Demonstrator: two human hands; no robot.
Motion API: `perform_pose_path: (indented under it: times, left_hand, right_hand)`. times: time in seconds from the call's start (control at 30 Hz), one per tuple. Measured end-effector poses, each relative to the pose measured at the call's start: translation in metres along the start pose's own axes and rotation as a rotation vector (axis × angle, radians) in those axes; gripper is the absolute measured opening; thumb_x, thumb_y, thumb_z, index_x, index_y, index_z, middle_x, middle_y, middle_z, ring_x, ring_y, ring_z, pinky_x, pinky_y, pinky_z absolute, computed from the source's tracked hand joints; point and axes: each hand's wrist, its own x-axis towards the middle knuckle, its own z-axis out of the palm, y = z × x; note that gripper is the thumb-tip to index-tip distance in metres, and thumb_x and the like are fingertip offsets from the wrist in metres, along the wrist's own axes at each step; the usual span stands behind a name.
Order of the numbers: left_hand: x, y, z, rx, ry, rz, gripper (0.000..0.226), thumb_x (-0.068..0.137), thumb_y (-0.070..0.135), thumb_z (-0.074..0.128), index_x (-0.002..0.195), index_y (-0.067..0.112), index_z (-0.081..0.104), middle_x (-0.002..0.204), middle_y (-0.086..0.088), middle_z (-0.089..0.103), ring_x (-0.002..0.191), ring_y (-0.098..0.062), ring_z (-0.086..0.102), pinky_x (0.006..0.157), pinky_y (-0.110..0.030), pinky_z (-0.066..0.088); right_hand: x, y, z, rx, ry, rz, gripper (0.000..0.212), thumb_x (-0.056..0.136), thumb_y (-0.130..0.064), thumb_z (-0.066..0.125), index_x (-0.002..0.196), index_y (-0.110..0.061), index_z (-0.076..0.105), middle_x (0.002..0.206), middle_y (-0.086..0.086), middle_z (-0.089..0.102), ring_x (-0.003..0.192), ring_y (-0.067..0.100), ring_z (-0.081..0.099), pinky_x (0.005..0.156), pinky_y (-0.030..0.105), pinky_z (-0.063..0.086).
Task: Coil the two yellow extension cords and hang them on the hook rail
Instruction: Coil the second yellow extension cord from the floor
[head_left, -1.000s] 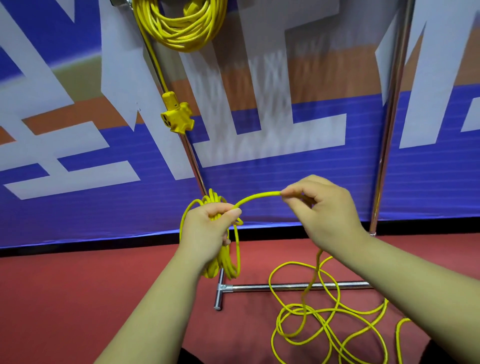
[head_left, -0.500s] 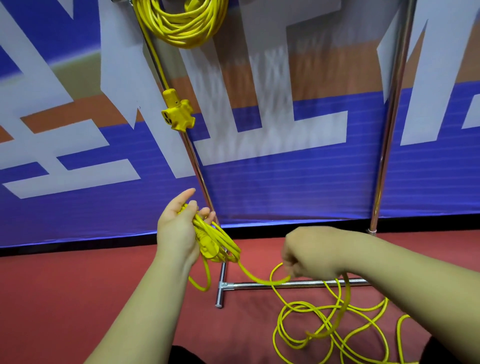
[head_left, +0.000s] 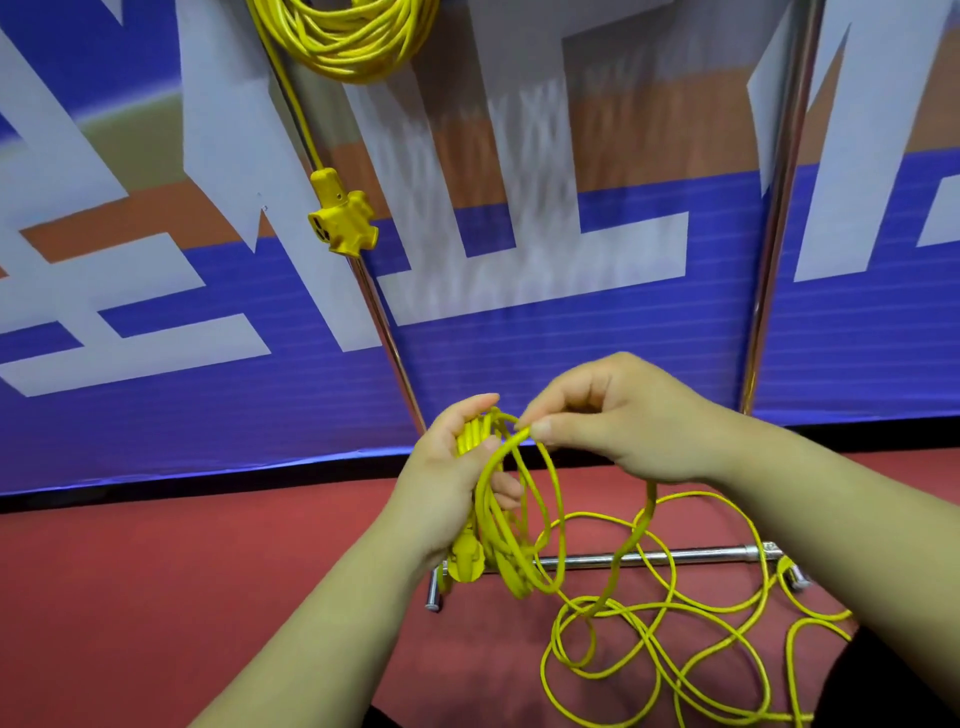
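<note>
At frame centre, the left hand (head_left: 447, 483) grips a yellow cord coil (head_left: 511, 525); the right hand (head_left: 618, 421) pinches its strand above the floor (head_left: 156, 597).

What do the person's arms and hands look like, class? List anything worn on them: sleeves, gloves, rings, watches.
Nothing is worn on either. The left hand and right hand have no gloves, and no ring, watch or wristband shows. The left forearm and right forearm are uncovered down to the picture's edge, so no sleeve is in view.
</note>
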Motion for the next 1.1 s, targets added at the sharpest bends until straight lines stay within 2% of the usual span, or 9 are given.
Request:
perform_pose_path:
  times: [0.13,0.3,0.43,0.57,0.7,0.83,0.9,0.97,1.1]
  left_hand:
    - [-0.002,0.003,0.012,-0.153,-0.036,-0.02,0.04,0.097,0.002,0.056,0.131,0.022,0.058,0.073,-0.006,0.058,0.047,-0.02,0.058,0.046,-0.031,0.053]
    - [-0.007,0.01,0.017,-0.293,-0.078,0.001,0.038,0.093,0.024,0.061,0.131,0.016,0.06,0.075,-0.01,0.054,0.045,-0.02,0.051,0.046,-0.029,0.048]
    - [-0.006,0.008,0.014,-0.168,-0.183,0.045,0.062,0.076,0.007,0.073,0.135,0.02,0.056,0.066,-0.011,0.052,0.045,-0.02,0.051,0.047,-0.03,0.048]
    - [-0.003,0.013,0.004,-0.152,-0.118,0.138,0.066,0.074,0.003,0.072,0.135,0.021,0.055,0.06,-0.013,0.05,0.041,-0.019,0.046,0.046,-0.029,0.046]
    - [0.002,0.031,-0.021,-0.317,0.044,0.197,0.063,0.079,-0.005,0.066,0.137,0.015,0.053,0.074,-0.011,0.053,0.04,-0.012,0.042,0.041,-0.024,0.043]
    - [0.0,0.036,-0.04,-0.294,0.095,0.225,0.051,0.09,-0.009,0.052,0.135,0.016,0.055,0.075,-0.012,0.05,0.04,-0.012,0.042,0.041,-0.024,0.044]
    - [-0.001,0.035,-0.049,-0.237,0.07,0.195,0.056,0.085,-0.004,0.057,0.135,0.019,0.057,0.076,-0.014,0.052,0.042,-0.015,0.047,0.043,-0.025,0.046]
    - [-0.003,0.033,-0.057,-0.198,-0.007,0.138,0.063,0.078,0.0,0.062,0.137,0.024,0.058,0.077,-0.016,0.059,0.044,-0.018,0.053,0.045,-0.027,0.049]
    - [-0.009,0.025,-0.063,-0.1,-0.218,0.083,0.06,0.074,-0.006,0.075,0.125,0.025,0.069,0.091,-0.014,0.067,0.052,-0.02,0.057,0.051,-0.03,0.053]
  right_hand:
    - [0.001,0.011,-0.002,-0.018,0.195,-0.005,0.005,0.089,-0.017,0.074,0.09,-0.02,0.077,0.083,-0.003,0.077,0.082,0.011,0.072,0.081,0.032,0.057]
    - [0.004,0.026,-0.007,0.014,0.338,0.102,0.015,0.08,-0.03,0.081,0.082,-0.019,0.071,0.07,0.004,0.071,0.063,0.01,0.061,0.071,0.042,0.053]
    - [0.002,0.032,-0.01,-0.049,0.371,0.169,0.031,0.072,-0.047,0.083,0.077,-0.02,0.068,0.061,0.005,0.063,0.054,0.011,0.049,0.059,0.033,0.043]
    - [0.001,0.037,-0.013,0.038,0.256,0.272,0.024,0.085,-0.035,0.076,0.087,-0.014,0.065,0.061,0.004,0.059,0.052,0.013,0.048,0.054,0.028,0.044]
    - [-0.001,0.043,-0.009,0.443,0.036,0.365,0.006,0.098,-0.006,0.057,0.101,-0.011,0.056,0.078,0.009,0.063,0.068,0.017,0.061,0.075,0.037,0.055]
    - [-0.004,0.047,0.008,0.478,-0.171,0.437,0.013,0.098,-0.003,0.056,0.104,-0.015,0.051,0.085,0.004,0.067,0.083,0.019,0.066,0.088,0.048,0.054]
    - [0.0,0.045,0.014,0.483,-0.102,0.421,0.012,0.098,-0.002,0.055,0.101,-0.013,0.052,0.083,0.005,0.067,0.077,0.018,0.065,0.081,0.044,0.058]
    - [0.007,0.042,0.014,0.454,0.108,0.371,0.009,0.096,-0.002,0.057,0.096,-0.011,0.057,0.079,0.004,0.068,0.066,0.014,0.06,0.067,0.034,0.056]
    - [0.017,0.038,0.008,0.41,0.404,0.276,0.009,0.095,-0.008,0.062,0.086,-0.009,0.066,0.071,0.0,0.067,0.053,0.01,0.045,0.048,0.022,0.036]
